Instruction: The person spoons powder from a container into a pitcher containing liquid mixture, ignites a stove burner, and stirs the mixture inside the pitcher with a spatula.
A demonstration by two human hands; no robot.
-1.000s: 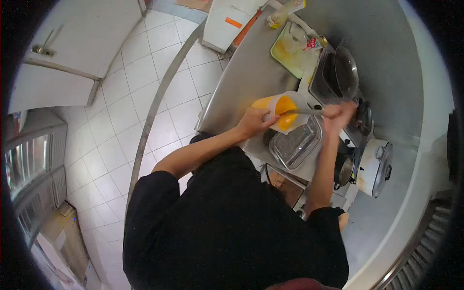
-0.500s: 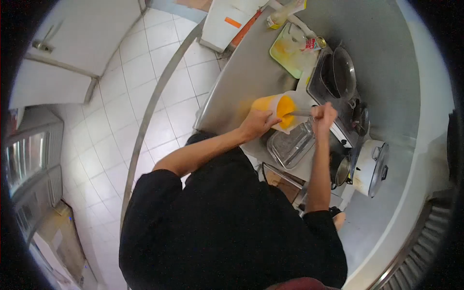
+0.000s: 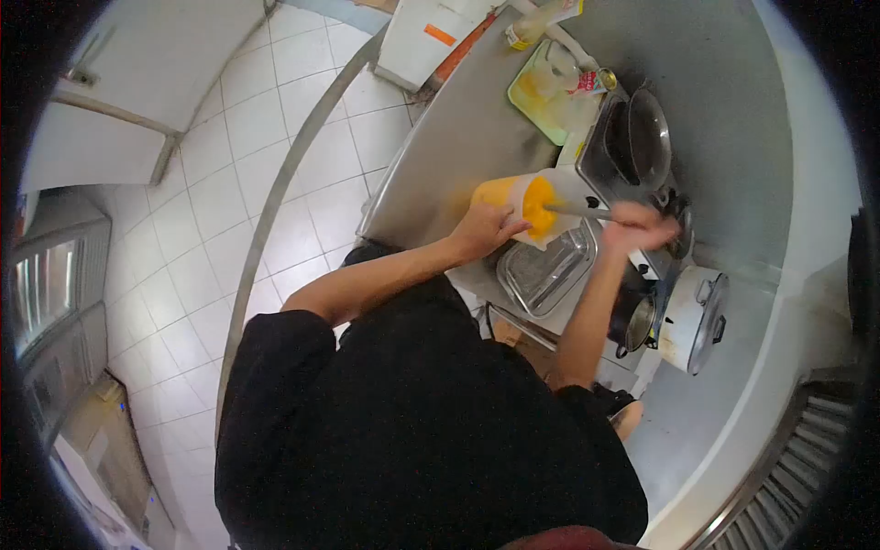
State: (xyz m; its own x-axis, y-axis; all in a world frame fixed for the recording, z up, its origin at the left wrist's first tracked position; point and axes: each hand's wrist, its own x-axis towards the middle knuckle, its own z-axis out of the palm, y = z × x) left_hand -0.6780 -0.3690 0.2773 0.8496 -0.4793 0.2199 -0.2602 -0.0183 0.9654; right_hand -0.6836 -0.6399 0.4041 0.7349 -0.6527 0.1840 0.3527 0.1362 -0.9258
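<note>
A translucent plastic jug (image 3: 506, 190) with bright yellow-orange liquid (image 3: 539, 207) inside is tilted, its mouth facing right. My left hand (image 3: 486, 231) is closed around the jug's side near the rim, thumb along the edge. A long grey-handled utensil (image 3: 579, 211) reaches into the liquid, its working end hidden. At the handle's outer end is my right hand (image 3: 640, 227), closed on it and smeared by motion. Just below the jug a clear glass baking dish (image 3: 547, 275) sits on the counter.
On the steel counter (image 3: 438, 174) are a yellow-stained tray (image 3: 541, 96), a can (image 3: 605, 80) and a bottle (image 3: 532, 32). Dark pans (image 3: 649, 137), a small pot (image 3: 632, 316) and a large white lidded pot (image 3: 689, 316) stand to the right.
My right hand has moved right, away from the jug's mouth, drawing the utensil handle with it. My left hand keeps its hold on the jug. The view has shifted slightly.
</note>
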